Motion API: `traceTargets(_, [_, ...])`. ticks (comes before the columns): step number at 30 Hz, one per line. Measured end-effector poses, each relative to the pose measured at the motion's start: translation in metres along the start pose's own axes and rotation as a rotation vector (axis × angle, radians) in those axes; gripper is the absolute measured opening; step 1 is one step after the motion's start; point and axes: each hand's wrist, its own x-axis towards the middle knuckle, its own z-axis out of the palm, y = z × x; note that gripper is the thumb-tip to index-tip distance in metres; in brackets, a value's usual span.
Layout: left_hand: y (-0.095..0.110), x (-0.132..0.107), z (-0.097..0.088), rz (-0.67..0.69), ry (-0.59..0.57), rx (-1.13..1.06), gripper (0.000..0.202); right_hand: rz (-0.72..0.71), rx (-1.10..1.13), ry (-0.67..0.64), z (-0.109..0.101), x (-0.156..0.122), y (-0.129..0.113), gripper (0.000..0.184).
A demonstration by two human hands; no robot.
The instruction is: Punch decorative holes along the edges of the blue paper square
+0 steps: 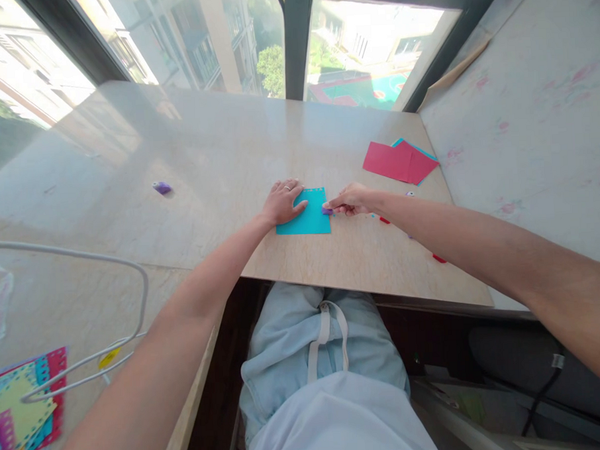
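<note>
A square sheet of blue paper (302,221) lies on the pale tabletop near its front edge, with a row of punched holes along its far side. My left hand (285,202) rests flat on the sheet's left part, fingers apart, a ring on one finger. At the sheet's right edge sits a small purple craft punch (327,210). My right hand (351,201) has its fingers closed on this punch, partly covering it. Tiny scraps lie just right of the sheet, near that hand.
Red cards (396,161) overlap a blue one at the back right. Another purple punch (162,188) lies to the left. Small red pieces (439,258) lie by my right forearm. A white cable (137,265) loops over colourful hole-edged sheets (32,396) at the lower left. A papered wall (534,128) bounds the right.
</note>
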Motion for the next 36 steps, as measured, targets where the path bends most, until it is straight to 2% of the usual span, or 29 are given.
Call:
traceTargets(5, [-0.005, -0.002, -0.003, 0.025, -0.015, -0.021, 0.053, 0.018, 0.044, -0.051, 0.0, 0.002, 0.001, 0.031])
traceTargets(11, [-0.008, -0.002, -0.003, 0.028, -0.012, -0.028, 0.053, 0.039, 0.052, -0.039, 0.002, 0.0, 0.001, 0.028])
traceTargets(16, [-0.008, -0.002, -0.002, 0.029, 0.0, -0.016, 0.051, 0.0, 0.051, -0.039, 0.002, -0.001, 0.002, 0.026])
traceTargets(28, [-0.007, -0.002, -0.003, 0.012, 0.013, -0.018, 0.05, -0.045, 0.111, -0.049, 0.001, 0.002, 0.011, 0.037])
traceTargets(36, [-0.006, -0.004, -0.004, 0.012, 0.023, -0.012, 0.048, -0.042, 0.137, -0.144, 0.0, -0.002, 0.009, 0.026])
